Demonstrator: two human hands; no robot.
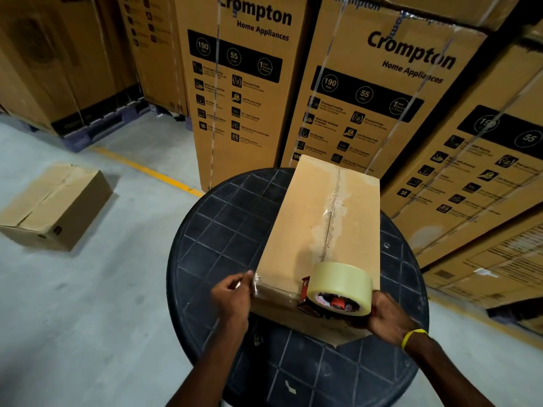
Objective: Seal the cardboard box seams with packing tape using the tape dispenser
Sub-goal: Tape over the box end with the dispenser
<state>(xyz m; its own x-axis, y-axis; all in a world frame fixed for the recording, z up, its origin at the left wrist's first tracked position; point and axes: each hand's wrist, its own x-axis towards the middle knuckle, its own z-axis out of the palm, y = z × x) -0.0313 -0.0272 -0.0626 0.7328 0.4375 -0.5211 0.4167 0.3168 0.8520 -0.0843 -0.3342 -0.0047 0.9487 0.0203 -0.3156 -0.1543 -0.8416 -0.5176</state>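
A long brown cardboard box (308,218) lies on a round black table (223,230), its top seam running away from me with wrinkled clear tape along it. A red tape dispenser (329,301) with a pale roll of packing tape sits at the box's near edge, right of the middle. My right hand (385,315) grips the dispenser's handle. A strip of clear tape runs along the near top edge to the left corner. My left hand (233,292) is at that near left corner, fingers curled against the taped end.
Tall printed appliance cartons (244,83) stand in a wall right behind the table and to the right. A smaller shut cardboard box (55,204) lies on the grey floor to the left, near a yellow floor line (147,168).
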